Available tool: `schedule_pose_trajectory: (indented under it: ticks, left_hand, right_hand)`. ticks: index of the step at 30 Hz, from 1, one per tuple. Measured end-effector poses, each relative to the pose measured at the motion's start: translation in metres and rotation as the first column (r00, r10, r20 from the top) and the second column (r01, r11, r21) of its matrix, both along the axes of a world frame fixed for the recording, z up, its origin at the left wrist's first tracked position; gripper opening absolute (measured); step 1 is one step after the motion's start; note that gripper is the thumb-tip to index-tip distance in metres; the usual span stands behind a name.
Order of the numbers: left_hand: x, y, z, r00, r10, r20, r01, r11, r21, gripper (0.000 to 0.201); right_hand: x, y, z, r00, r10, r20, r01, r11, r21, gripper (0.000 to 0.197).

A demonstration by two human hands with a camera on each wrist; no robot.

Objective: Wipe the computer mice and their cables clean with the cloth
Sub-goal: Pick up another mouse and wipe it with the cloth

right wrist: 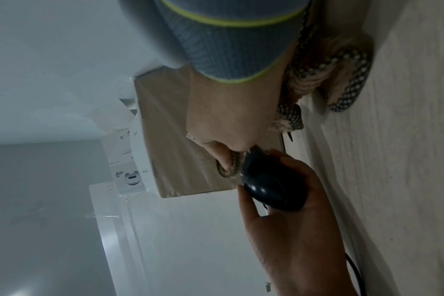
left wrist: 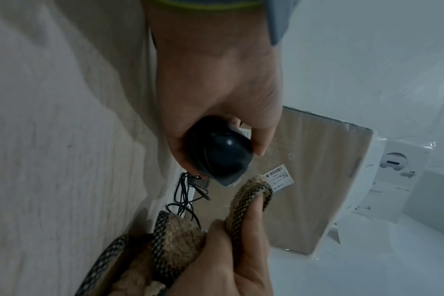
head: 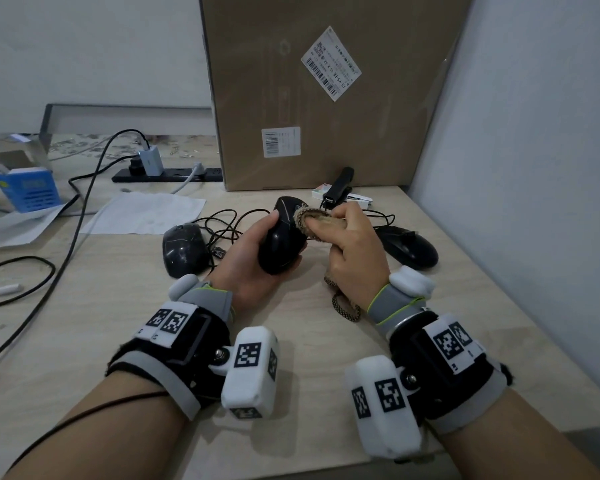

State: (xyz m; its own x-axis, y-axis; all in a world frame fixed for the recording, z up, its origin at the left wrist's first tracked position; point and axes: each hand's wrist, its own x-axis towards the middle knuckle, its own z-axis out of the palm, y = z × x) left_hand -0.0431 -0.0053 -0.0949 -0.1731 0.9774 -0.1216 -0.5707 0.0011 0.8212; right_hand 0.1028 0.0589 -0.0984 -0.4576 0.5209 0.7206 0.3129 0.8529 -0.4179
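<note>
My left hand [head: 257, 251] grips a black computer mouse [head: 280, 237] lifted off the desk, its front end pointing away from me. My right hand [head: 352, 251] holds a tan cloth with a dark checked border [head: 307, 220] and presses a fold of it against the mouse's right side near the front. The left wrist view shows the mouse [left wrist: 219, 158] in my palm with the cloth [left wrist: 251, 194] wrapped over a right fingertip. Two more black mice lie on the desk, one at the left [head: 185, 249] and one at the right [head: 409, 249]. Their thin black cables [head: 222, 226] tangle behind.
A tall cardboard box [head: 326, 91] stands at the back against the wall. A black stapler [head: 340, 187] and small cards lie before it. A power strip [head: 167, 174], white paper sheet [head: 146, 213] and blue box [head: 28, 188] sit left. The light wooden desk [head: 309, 341] ends near my forearms.
</note>
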Motion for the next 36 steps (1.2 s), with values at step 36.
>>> schedule_pose_trajectory:
  ticks: [36]
  left_hand:
    - [0.002, -0.005, -0.003, 0.993, -0.098, -0.064, 0.098, 0.995, 0.004, 0.03]
  right_hand:
    - [0.001, 0.015, -0.01, 0.999, -0.052, 0.006, 0.052, 0.991, -0.122, 0.05]
